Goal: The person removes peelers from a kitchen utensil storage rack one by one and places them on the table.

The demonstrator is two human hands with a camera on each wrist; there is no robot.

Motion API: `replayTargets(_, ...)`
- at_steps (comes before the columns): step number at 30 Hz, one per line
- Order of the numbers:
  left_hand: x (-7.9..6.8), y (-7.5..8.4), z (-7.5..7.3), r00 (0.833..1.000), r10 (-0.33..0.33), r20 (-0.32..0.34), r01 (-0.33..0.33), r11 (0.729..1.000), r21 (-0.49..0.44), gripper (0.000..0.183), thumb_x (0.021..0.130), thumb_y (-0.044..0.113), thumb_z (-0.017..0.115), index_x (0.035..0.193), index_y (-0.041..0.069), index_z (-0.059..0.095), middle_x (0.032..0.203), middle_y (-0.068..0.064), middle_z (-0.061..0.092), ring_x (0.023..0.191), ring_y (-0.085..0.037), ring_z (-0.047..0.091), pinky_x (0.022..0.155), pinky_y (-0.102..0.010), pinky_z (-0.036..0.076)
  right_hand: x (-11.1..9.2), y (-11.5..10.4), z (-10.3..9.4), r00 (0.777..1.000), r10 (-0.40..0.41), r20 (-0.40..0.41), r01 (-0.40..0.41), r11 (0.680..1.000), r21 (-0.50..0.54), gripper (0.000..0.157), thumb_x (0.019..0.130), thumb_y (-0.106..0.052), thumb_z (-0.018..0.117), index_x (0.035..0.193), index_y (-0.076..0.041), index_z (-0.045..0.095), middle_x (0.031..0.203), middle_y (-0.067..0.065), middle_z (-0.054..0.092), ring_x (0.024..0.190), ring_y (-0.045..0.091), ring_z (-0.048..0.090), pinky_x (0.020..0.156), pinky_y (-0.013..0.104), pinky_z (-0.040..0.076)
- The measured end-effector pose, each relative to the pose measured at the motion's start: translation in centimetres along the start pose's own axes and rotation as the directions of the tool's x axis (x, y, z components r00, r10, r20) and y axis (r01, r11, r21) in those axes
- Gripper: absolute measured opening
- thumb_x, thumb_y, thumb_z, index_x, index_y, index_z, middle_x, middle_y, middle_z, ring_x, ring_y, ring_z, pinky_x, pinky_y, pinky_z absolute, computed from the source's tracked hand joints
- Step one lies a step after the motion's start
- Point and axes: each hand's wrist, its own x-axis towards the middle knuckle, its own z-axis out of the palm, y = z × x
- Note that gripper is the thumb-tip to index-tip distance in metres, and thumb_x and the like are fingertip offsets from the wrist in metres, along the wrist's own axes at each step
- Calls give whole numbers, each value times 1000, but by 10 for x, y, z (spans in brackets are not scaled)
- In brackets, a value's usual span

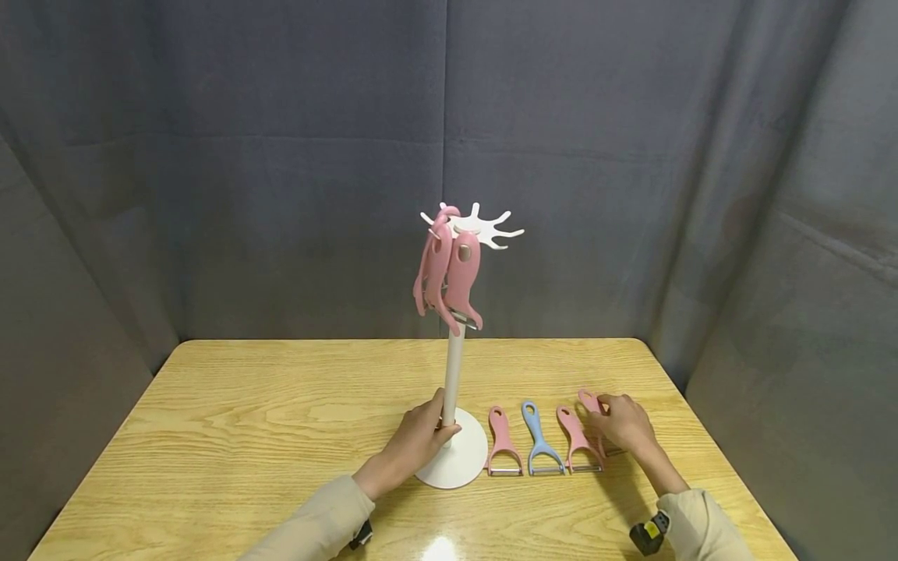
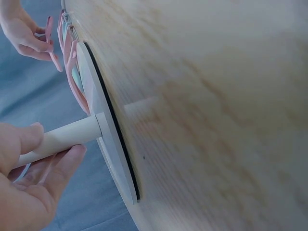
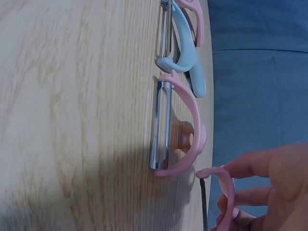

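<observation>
My left hand (image 1: 415,440) grips the lower pole of a white stand (image 1: 453,374) just above its round base. Several pink Y-shaped peelers (image 1: 463,273) hang from the prongs at the stand's top. At the right end of a row of peelers, my right hand (image 1: 624,425) pinches a pink peeler (image 3: 228,192) by its handle. In the left wrist view this held peeler (image 2: 49,43) appears raised off the table. Beside it lies another pink peeler (image 1: 574,428), then a blue peeler (image 1: 534,428) and a pink peeler (image 1: 500,432) by the base. My right hand partly hides the held peeler.
The wooden table (image 1: 281,413) has rounded back corners. Bare white prongs (image 1: 498,226) stick out at the stand's right side. Grey curtains (image 1: 302,171) hang behind the table and along both sides.
</observation>
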Motion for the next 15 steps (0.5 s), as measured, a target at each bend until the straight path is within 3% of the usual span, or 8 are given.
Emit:
replayTargets(5, 0, 0, 0, 1000, 2, -1, -2, 1000, -3, 28, 95, 6, 66, 114, 3, 46, 91, -8, 61, 86, -22, 66, 67, -24, 55, 0, 2, 0, 1000, 9, 8, -9, 1000, -23, 22, 91, -15, 64, 94, 7, 63, 60, 0, 39, 56, 17, 36, 53, 29, 28)
replayTargets(9, 0, -1, 1, 1000, 13, -7, -13, 1000, 6, 28, 94, 6, 67, 112, 4, 46, 88, -6, 59, 83, -19, 64, 65, -24, 54, 0, 4, 0, 1000, 7, 14, -6, 998, -58, 22, 92, -17, 64, 86, 4, 60, 63, 2, 41, 59, 19, 38, 55, 30, 28)
replayTargets(15, 0, -2, 1, 999, 39, -24, -39, 999, 13, 28, 93, 4, 68, 110, 3, 46, 86, -6, 59, 79, -18, 63, 62, -25, 54, 0, 8, 2, 1000, -5, 20, 7, 996, -85, 23, 93, -18, 63, 88, 5, 61, 64, 3, 42, 61, 20, 39, 56, 31, 28)
